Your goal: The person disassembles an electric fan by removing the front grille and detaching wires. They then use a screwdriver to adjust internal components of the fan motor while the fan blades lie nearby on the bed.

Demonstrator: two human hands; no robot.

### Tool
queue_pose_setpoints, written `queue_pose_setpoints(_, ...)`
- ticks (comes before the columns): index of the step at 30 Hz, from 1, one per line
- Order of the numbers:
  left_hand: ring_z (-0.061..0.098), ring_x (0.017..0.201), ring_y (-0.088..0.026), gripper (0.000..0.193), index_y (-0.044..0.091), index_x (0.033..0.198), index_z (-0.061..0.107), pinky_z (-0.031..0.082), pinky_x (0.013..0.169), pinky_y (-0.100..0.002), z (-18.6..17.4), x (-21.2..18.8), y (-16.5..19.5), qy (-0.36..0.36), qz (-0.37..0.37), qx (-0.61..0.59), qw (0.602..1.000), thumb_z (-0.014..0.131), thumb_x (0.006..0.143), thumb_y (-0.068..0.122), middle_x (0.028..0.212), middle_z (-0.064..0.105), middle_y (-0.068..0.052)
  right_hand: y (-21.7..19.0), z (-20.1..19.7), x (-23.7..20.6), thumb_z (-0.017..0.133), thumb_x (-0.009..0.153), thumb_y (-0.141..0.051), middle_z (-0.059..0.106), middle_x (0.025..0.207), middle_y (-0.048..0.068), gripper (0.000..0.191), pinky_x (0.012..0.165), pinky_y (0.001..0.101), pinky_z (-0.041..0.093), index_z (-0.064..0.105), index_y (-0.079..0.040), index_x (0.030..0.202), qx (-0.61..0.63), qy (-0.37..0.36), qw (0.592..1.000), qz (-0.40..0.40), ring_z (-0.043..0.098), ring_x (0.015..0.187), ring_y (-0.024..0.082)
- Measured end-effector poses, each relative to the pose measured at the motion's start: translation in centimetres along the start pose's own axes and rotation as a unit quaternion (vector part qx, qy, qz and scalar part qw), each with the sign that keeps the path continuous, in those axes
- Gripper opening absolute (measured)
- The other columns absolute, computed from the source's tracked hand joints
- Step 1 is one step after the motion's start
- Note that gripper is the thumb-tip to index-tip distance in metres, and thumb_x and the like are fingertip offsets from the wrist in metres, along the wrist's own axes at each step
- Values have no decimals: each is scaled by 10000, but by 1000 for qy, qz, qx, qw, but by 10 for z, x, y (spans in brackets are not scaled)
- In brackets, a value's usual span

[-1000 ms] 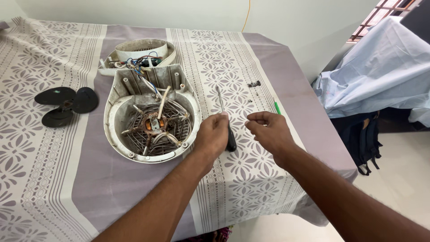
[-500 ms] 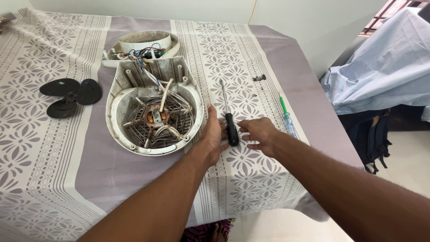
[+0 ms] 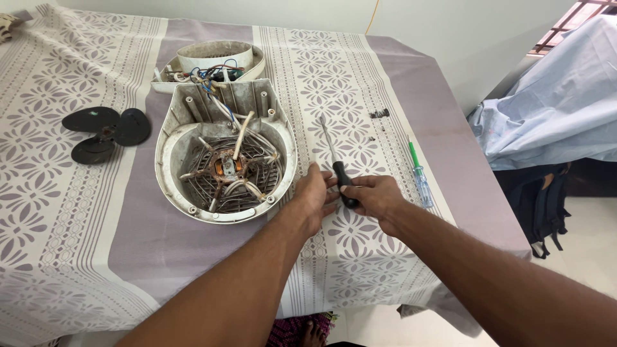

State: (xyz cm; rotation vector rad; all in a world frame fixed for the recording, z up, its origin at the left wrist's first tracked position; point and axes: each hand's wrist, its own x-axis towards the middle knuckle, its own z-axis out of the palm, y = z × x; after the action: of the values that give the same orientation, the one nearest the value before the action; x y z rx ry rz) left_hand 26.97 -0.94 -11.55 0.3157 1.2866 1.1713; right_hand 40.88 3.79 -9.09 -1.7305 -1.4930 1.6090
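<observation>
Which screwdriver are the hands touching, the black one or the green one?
The black-handled screwdriver. Both the left hand and right hand meet at its handle, while the green screwdriver lies alone nearer the table edge.

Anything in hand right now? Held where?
Right hand grips the screwdriver by its black handle; the left hand touches the handle too. Shaft lies on the tablecloth.

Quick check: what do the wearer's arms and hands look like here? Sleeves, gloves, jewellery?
Both forearms are bare, no sleeves in view. The left hand and right hand wear no gloves, and no rings, watch or bands show at fingers or wrists. Upper arms run out of frame, so any sleeve higher up cannot be told.
</observation>
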Motion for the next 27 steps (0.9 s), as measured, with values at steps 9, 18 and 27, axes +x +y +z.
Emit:
queue_pose_setpoints(9,668,949,-194,491,-28,1265,667,530,881,-360,27,-40,36,8,104,51,993,502,1021,365,1070,700,-95,-22,-21,-36,767,856,-112,754,955,91,341,731,267,563,720,41,1157,90,41,990,-99,671,810,134)
queue_pose_setpoints(18,695,816,-159,338,66,1219,697,579,763,-308,32,-78,63,29,135,16,990,616,969,280,977,728,-96,-50,-31,-75,765,842,-95,763,960,95,413,761,261,552,681,62,1215,106,7,977,-187,685,839,120)
queue_pose_setpoints(27,685,768,-152,262,54,1000,705,629,726,-298,11,-104,82,51,114,27,992,680,946,309,975,721,-33,-71,-25,-94,755,829,-109,774,1048,114,397,883,272,581,704,28,1198,51,-59,974,-215,716,955,139)
